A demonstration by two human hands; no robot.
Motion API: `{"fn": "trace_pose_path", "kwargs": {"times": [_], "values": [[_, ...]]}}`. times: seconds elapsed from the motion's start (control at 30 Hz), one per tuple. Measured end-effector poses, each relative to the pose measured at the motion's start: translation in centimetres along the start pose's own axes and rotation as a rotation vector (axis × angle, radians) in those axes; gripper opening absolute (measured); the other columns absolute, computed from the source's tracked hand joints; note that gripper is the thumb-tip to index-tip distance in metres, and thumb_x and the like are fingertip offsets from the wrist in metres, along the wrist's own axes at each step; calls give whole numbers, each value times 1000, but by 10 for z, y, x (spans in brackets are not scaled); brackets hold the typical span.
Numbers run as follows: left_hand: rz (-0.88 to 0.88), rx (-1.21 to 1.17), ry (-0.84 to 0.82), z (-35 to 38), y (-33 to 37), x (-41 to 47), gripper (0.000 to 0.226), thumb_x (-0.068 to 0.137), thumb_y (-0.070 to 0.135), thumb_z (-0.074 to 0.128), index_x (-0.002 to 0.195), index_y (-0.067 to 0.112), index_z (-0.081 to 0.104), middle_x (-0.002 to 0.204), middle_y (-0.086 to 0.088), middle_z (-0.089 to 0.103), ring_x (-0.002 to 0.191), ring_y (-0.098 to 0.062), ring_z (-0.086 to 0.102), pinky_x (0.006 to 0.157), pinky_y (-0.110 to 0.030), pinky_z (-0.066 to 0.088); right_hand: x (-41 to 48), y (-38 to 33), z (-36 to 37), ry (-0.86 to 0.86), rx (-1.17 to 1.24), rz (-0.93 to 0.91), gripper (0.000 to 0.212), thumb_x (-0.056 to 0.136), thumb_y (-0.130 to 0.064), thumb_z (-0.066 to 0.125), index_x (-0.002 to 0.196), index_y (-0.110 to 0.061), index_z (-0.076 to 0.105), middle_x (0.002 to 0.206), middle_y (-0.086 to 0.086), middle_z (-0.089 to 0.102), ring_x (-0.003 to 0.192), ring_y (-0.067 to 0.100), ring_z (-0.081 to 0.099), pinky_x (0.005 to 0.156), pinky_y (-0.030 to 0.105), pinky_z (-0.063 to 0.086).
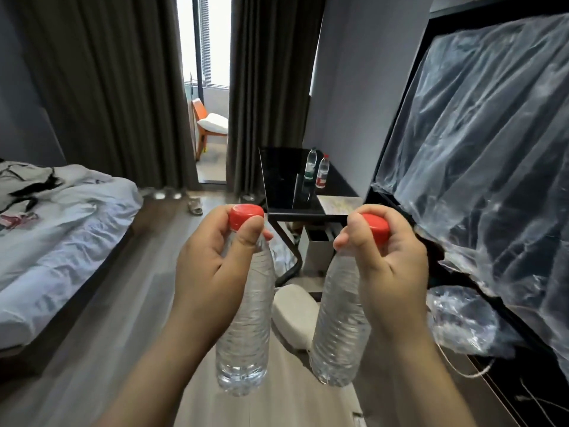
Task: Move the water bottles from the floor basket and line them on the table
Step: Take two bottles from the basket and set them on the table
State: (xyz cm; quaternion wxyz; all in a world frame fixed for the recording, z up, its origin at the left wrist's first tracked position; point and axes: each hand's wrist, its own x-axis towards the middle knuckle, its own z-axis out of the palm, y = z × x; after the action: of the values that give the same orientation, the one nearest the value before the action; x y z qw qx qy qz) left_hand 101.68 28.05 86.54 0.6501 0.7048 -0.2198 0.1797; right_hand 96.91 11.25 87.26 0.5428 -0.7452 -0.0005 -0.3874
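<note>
L btl (243, 334) clear ribbed plastic | L hand (209, 266) grips neck | R hand (391, 266) grips R btl (341, 328)

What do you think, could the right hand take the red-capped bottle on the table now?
Probably not: the right hand is full, gripping its own bottle, and the table bottle stands far ahead.

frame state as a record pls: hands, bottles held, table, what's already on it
left hand: grips left bottle at the neck, red cap, in the air
right hand: grips right bottle at the neck, red cap, in the air
table: black, ahead by the wall
on table: green-label bottle, red-label bottle, upright, side by side
count: two in hand, two on table
</note>
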Motion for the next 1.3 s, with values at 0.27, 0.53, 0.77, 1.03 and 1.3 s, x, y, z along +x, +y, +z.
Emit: {"fn": "trace_pose_path", "kwargs": {"times": [0.27, 0.53, 0.77, 1.03, 1.3], "values": [[2, -5, -29, -29, -84, 145, 24, 84, 53, 49, 90, 33, 61, 85, 5, 70, 87, -15, 66, 84, -48, 52, 104, 55, 112, 53, -21, 61, 19, 88, -43, 58, 88, -24, 62, 74, 2, 68, 71, 13, 66, 70, 25, 54], [-19, 33, -40, -20, -184, 271, 30, 85, 51, 48, 91, 26, 63, 86, 10, 71, 87, -9, 66, 83, -38, 53, 214, 146, 197, 51, -13, 62, 17, 89, -39, 57, 87, -23, 62, 72, 0, 68, 70, 9, 65, 69, 13, 49], [-40, 63, -30, 0, -263, 397, 26, 81, 55, 51, 88, 33, 62, 89, 2, 71, 89, -15, 67, 84, -50, 53, 335, 223, 257, -5, -9, 68, 16, 87, -43, 55, 90, -28, 59, 77, 0, 67, 77, 13, 66, 72, 17, 50], [-59, 59, -39, 7, -366, 533, 29, 85, 53, 47, 87, 28, 61, 84, 5, 70, 83, -10, 66, 78, -35, 53, 446, 302, 336, 7, -86, 94, 12, 87, -42, 53, 92, -32, 58, 80, -3, 66, 77, 10, 64, 70, 13, 48], [-22, 40, -193, 6, -468, 686, 32, 86, 50, 45, 92, 24, 63, 87, 12, 69, 84, -3, 65, 74, -13, 48, 542, 381, 427, 93, -205, 145, 20, 88, -50, 54, 95, -31, 57, 83, -8, 67, 76, 5, 64, 68, 9, 46]]}}
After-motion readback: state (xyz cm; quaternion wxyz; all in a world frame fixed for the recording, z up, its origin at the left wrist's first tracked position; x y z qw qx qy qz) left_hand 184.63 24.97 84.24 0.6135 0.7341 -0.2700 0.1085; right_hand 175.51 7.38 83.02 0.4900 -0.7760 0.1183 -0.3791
